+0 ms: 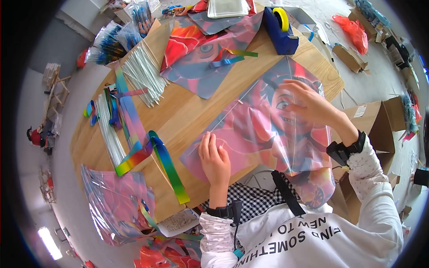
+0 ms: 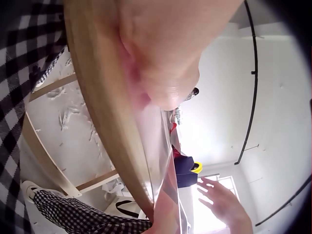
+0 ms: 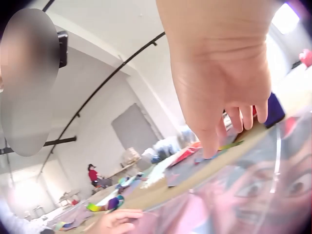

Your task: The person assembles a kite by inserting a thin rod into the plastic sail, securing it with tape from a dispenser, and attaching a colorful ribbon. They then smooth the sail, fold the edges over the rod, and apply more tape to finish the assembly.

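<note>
My left hand (image 1: 214, 161) rests on the printed sheet (image 1: 254, 129), fingers straight, tips at its slanting rod (image 1: 223, 119); my right hand (image 1: 308, 100), fingers spread, hovers nearer the second rod (image 1: 293, 147). The sheet lies beneath both on the table (image 1: 187, 117), that second rod running away from me toward the tape dispenser (image 1: 279, 39).

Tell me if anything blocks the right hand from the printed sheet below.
Nothing visible does: the right hand hovers over the printed sheet, and the blue tape dispenser stands by the sheet's far corner.

Wooden table (image 1: 187, 117), printed sheets (image 1: 257, 123), white rods (image 1: 144, 73), ribbons (image 1: 172, 171)
</note>
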Motion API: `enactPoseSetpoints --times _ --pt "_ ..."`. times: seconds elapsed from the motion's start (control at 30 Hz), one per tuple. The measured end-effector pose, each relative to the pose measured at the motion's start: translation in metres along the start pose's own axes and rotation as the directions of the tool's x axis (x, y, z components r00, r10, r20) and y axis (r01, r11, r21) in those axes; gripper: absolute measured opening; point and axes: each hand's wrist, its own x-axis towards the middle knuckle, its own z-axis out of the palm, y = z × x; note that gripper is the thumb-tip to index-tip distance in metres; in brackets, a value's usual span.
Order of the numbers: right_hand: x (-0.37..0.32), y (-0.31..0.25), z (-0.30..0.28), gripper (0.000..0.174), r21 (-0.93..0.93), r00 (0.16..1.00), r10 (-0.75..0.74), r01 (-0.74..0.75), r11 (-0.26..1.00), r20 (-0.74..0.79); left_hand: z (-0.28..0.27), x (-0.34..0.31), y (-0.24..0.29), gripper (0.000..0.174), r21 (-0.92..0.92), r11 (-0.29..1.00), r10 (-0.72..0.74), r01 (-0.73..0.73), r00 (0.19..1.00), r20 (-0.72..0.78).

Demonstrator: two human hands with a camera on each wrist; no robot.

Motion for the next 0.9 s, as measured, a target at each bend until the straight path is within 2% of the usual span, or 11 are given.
enactPoseSetpoints --times 0.1,0.23,0.3,0.37,0.4,0.43,0.47,0.53,0.7,0.83,0.9 --pt "-0.029 0.070 -0.006 0.061 -0.075 0.979 0.132 -0.145 0.987 -0.156 -0.004 0.000 0.004 0.036 0.064 0.997 0.057 -0.052 0.995 -0.082" --pt "-0.068 0.129 -0.027 0.060 0.001 0.874 0.376 -0.395 0.919 -0.308 -0.024 -0.007 0.046 0.026 -0.198 0.977 0.064 -0.086 0.992 -0.112" --pt "-0.082 0.151 -0.028 0.063 0.055 0.835 0.467 -0.473 0.880 -0.291 -0.035 -0.028 0.082 0.014 -0.524 0.806 -0.097 0.275 0.935 0.340" --pt "-0.091 0.170 -0.018 0.059 0.080 0.802 0.495 -0.499 0.863 -0.333 -0.028 -0.055 0.105 0.024 -0.449 0.599 -0.087 0.663 0.611 0.787" --pt "-0.092 0.181 -0.013 0.057 0.141 0.803 0.499 -0.481 0.865 -0.326 -0.010 -0.078 0.104 0.034 -0.393 0.281 0.045 0.875 0.397 0.917" --pt "-0.093 0.196 -0.008 0.055 0.202 0.804 0.503 -0.461 0.864 -0.317 0.002 -0.087 0.116 0.045 -0.199 0.143 0.022 0.969 0.198 0.980" --pt "-0.095 0.205 -0.003 0.054 0.262 0.805 0.507 -0.440 0.859 -0.308 0.009 -0.093 0.126 0.043 -0.141 -0.008 -0.012 0.990 0.141 0.990" --pt "-0.095 0.201 0.006 0.054 0.255 0.772 0.496 -0.427 0.868 -0.398 0.029 -0.108 0.138 0.035 -0.320 -0.236 -0.065 0.918 0.314 0.947" --pt "-0.111 0.188 0.026 0.061 0.349 0.690 0.703 -0.625 0.698 -0.172 0.059 -0.125 0.152 0.018 -0.429 -0.314 -0.200 0.847 0.383 0.902" --pt "-0.140 0.185 0.057 0.058 0.558 0.783 0.618 -0.482 0.676 -0.072 0.045 -0.115 0.148 0.010 -0.500 -0.397 -0.274 0.770 0.420 0.865" --pt "-0.148 0.174 0.055 0.054 0.586 0.819 0.573 -0.457 0.669 -0.015 0.028 -0.100 0.142 0.011 -0.524 -0.305 -0.289 0.795 0.448 0.846"
